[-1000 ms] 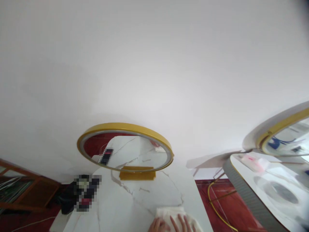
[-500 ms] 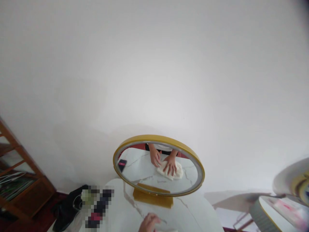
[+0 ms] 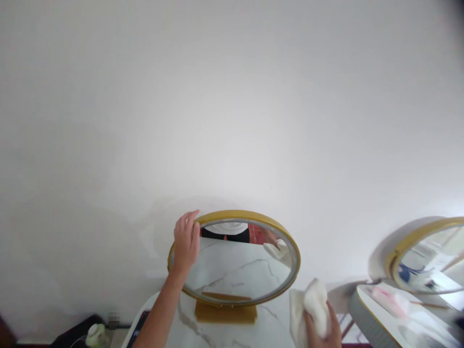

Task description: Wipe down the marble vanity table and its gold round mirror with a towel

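Note:
An oval mirror (image 3: 235, 270) with a gold frame stands tilted on a gold base (image 3: 225, 313) on the marbled white table (image 3: 203, 338). At its upper left rim, my left hand (image 3: 187, 239) is closed round the frame, fingertips over the top edge. My right hand (image 3: 323, 333) grips a bunched white cloth (image 3: 315, 304) to the right of the mirror, apart from the glass, with part of the cloth hanging down. The glass reflects the tabletop, my clothing and the hand with the cloth.
A second gold-framed mirror (image 3: 431, 256) stands on another white table (image 3: 369, 302) at the right, with a pink item (image 3: 389, 302) beside it. At lower left are a pale bottle (image 3: 96, 336) and a dark phone-like object (image 3: 140, 326). A white wall (image 3: 232, 121) rises behind.
My left hand has risen from the table onto the mirror's frame. The cloth, earlier pressed on the tabletop in the reflection, is now lifted in my right hand at the right. The view has shifted right.

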`<state>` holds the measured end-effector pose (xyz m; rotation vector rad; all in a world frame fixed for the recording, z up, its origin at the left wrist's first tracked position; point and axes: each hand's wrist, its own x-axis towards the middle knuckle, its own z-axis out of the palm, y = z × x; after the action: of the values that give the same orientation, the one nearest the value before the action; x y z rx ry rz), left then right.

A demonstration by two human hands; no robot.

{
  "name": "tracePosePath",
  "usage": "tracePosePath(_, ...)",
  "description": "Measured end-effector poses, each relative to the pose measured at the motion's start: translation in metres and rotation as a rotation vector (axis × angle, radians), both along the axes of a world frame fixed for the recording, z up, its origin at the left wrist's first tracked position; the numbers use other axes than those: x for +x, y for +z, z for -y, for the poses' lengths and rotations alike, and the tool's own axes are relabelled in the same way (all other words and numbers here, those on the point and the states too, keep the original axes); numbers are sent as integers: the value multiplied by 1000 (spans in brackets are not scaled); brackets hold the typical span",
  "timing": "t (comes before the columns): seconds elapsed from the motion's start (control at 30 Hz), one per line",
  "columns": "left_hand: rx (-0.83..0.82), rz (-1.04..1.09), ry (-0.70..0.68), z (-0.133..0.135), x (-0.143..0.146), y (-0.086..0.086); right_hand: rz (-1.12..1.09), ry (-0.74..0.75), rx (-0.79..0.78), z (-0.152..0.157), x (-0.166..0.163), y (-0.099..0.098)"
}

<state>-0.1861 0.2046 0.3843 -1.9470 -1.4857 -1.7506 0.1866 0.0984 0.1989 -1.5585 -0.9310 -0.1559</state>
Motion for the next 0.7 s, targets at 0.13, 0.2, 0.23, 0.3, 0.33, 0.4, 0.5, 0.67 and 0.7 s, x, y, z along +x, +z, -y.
tracePosePath(0.13,-73,-89,-18,-19,1,6,281,72,127,-30,-5,90)
tracePosePath(0.2,-86,-89,42,-24,3,2,443,197,108,-47,-18,134)
tracePosePath(0.23,-80,-83,70,-26,4,-1,511,236,97,-55,-26,152)
tracePosePath(0.3,-50,-68,111,-28,6,-5,665,292,60,-69,-45,178)
tracePosePath(0.33,-34,-59,124,-28,7,-6,742,287,51,-75,-55,187)
tracePosePath(0.4,-15,-44,136,-29,8,-6,864,257,45,-83,-76,201)
tracePosePath(0.5,-14,-46,136,-29,8,-5,981,231,28,-87,-108,217)
tracePosePath(0.67,-26,-66,135,-27,8,-4,1186,319,30,-88,-153,238)
tracePosePath(0.7,-28,-70,132,-26,8,-4,1227,345,28,-89,-159,240)
